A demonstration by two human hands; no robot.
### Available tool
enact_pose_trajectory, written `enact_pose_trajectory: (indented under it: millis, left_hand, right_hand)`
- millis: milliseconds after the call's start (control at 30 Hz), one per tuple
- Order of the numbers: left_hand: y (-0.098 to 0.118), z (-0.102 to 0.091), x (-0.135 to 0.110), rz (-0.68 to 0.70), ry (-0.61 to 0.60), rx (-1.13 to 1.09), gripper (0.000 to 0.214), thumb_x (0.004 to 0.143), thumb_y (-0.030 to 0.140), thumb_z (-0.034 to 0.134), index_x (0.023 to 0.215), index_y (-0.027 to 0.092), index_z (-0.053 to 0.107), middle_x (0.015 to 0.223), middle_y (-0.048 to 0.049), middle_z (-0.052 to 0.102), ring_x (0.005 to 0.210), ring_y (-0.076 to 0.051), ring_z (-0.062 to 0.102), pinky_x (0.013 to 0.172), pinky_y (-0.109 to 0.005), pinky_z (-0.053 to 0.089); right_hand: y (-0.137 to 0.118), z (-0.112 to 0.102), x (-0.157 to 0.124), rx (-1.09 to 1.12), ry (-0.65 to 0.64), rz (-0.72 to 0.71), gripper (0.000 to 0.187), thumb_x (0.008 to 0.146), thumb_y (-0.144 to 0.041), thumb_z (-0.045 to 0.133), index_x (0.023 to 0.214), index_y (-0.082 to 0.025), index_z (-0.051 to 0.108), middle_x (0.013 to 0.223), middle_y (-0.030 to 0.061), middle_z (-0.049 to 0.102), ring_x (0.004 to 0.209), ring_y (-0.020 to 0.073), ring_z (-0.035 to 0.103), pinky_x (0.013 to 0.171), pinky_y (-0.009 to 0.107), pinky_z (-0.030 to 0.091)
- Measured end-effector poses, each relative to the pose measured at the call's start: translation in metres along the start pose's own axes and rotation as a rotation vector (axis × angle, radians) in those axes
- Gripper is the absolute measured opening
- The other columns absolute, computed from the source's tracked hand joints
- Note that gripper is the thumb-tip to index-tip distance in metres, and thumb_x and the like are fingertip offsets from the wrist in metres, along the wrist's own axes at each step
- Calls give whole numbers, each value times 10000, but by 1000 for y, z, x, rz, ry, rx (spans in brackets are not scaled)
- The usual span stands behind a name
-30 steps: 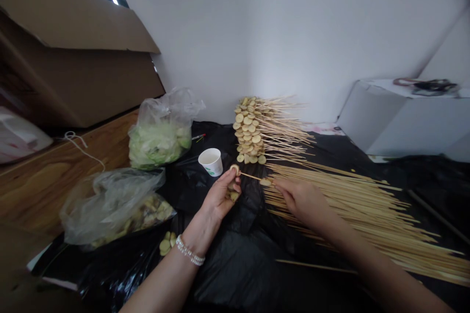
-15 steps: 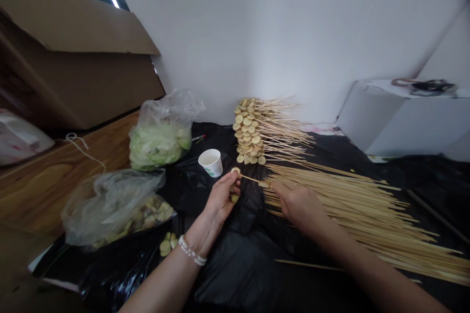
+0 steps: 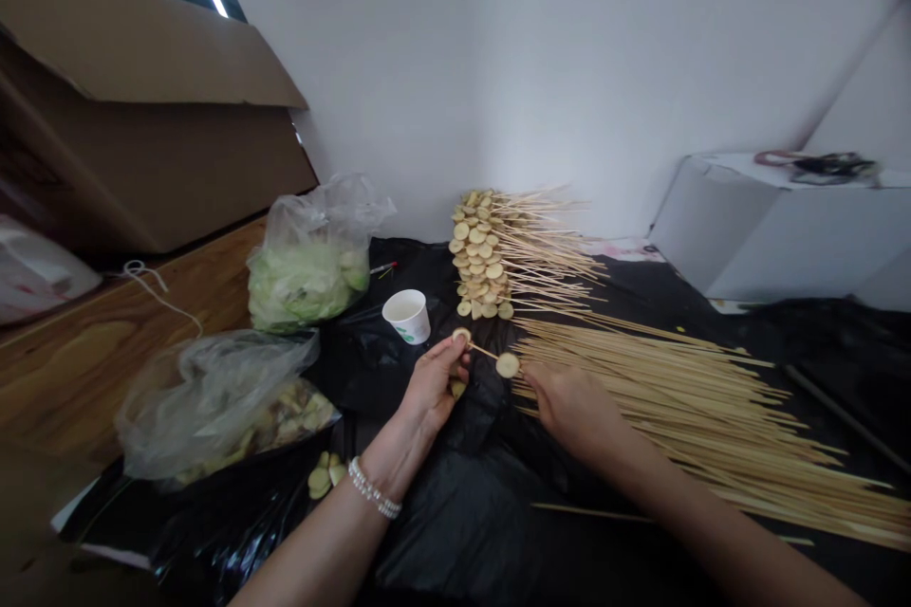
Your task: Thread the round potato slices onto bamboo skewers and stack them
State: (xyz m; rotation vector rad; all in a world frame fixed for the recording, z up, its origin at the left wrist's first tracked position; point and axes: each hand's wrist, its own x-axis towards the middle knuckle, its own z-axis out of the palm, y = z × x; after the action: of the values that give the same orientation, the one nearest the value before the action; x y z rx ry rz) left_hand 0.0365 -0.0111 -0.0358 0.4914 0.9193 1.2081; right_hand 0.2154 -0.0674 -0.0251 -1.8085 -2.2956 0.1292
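Observation:
My left hand (image 3: 437,375), with a beaded bracelet at its wrist, pinches a round pale slice (image 3: 461,335) that looks like potato, at the far tip of a thin wooden skewer (image 3: 485,353). Another piece is partly tucked under its fingers. The same skewer is gripped by my right hand (image 3: 573,398), close behind a second slice (image 3: 507,365) threaded on it. Below the right hand and to its right lies a wide spread of bare skewers (image 3: 683,398). Filled skewers are stacked beyond, their slices (image 3: 480,251) bunched at the left end.
A white paper cup (image 3: 407,317) stands left of the stack. Nearby are a bag of pale green vegetable (image 3: 306,285), an opened bag of slices (image 3: 277,417) and a few loose slices (image 3: 324,476). Black plastic sheeting (image 3: 455,531) covers the surface. A cardboard box (image 3: 163,152) sits back left.
The slice on the skewer by my right hand has turned from edge-on to face the camera. My left hand, still pinching its slice, has shifted slightly right.

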Motion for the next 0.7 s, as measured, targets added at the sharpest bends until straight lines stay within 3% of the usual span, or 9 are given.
enact_pose_trajectory:
  millis: [233,433,600,700]
  left_hand:
    - [6,-1,2,-3,35,-51,78,769,124,678,840,102,654,726,-15,611,532,-48,558,401,-111,413]
    - [6,0,1,-30,38,-75,21,813,91,619,826,105,628,662,-9,586,500,-48,542,406,-113,425]
    - [11,1,2,-52,78,-190,70,857,83,553,803,105,593,636,-6,575,490,-48,543,424,-117,451]
    - [12,2,1,-69,30,-180,75,845,45,551,827,96,603,683,-30,606,542,-65,586,448,-119,475]
  right_hand:
    - [8,-2,3,59,68,-59,256,903,-169,385,888,-211,637,781,38,688,696,142,587,615,245,311]
    - [16,-9,2,80,119,-89,313,919,-230,377,786,-209,660,715,34,674,654,140,576,606,245,326]
    - [27,-18,3,111,153,-74,317,919,-251,383,811,-224,680,719,29,681,656,151,590,607,247,348]
    - [31,-18,5,123,149,-73,308,920,-259,390,820,-225,679,734,31,686,689,158,605,620,251,358]
